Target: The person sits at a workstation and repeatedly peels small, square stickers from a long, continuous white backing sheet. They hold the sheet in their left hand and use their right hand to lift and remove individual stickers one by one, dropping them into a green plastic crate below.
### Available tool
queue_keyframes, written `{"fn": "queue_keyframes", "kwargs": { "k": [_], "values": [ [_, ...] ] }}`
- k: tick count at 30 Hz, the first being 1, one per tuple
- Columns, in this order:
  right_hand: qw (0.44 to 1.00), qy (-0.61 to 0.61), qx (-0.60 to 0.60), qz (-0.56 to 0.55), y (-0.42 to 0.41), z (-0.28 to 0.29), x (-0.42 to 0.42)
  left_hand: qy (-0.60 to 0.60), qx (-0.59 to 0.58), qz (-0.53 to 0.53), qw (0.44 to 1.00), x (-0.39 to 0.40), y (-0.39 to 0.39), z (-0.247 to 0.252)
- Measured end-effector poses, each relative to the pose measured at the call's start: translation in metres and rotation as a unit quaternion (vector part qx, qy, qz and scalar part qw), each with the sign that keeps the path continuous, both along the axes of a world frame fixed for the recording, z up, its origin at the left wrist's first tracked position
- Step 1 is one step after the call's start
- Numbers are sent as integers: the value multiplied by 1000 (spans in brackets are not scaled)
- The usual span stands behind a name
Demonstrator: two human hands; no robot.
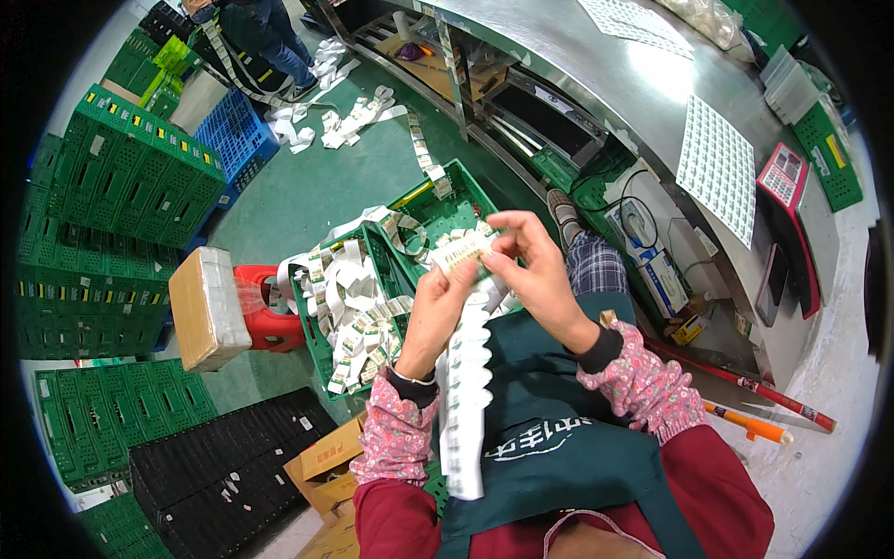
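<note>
Between my two hands, above a green crate, is a printed label strip [461,256] bearing writing. My left hand [434,307] grips it from below, thumb pressed on its face. At its right end, the thumb and forefinger of my right hand [534,272] pinch the edge. A strip of white rounded stickers [466,398] hangs below my hands, down along my dark green apron [538,377]. Past my hands, a green plastic crate [454,199] holds more label strip, partly hidden by my fingers. To its left, a second green crate [314,349] is heaped with folded label strips [360,307].
A red plastic stool [269,307] and a taped carton [209,307] stand left. Stacked green crates [133,161] and black crates [223,461] line that side. Loose label strips [356,115] trail over the floor near another person [272,35]. A steel table [628,77] runs along the right with sticker sheets [719,168].
</note>
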State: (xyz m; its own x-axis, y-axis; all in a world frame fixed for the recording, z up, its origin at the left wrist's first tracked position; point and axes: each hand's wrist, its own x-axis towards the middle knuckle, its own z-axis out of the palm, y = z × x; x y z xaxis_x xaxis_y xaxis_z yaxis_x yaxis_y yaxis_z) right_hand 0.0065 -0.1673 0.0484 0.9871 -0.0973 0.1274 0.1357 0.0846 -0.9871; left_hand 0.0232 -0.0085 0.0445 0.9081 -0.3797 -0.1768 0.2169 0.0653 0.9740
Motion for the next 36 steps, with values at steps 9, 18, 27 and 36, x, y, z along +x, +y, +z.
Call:
{"fn": "queue_keyframes", "kwargs": {
  "k": [9, 18, 27, 36],
  "values": [
    [983, 152, 39, 93, -11, -13, -11, -272, 258, 145, 916, 16, -7, 4],
    [980, 175, -22, 91, -2, -7, -11, -412, 409, 123, 805, 16, -14, -1],
    [986, 93, -142, 5, 6, -13, -13, -449, 491, 127, 736, 14, -24, -9],
    [987, 151, -3, 62, -1, -18, -8, -417, 574, 173, 683, 10, -32, -17]
  ]
}}
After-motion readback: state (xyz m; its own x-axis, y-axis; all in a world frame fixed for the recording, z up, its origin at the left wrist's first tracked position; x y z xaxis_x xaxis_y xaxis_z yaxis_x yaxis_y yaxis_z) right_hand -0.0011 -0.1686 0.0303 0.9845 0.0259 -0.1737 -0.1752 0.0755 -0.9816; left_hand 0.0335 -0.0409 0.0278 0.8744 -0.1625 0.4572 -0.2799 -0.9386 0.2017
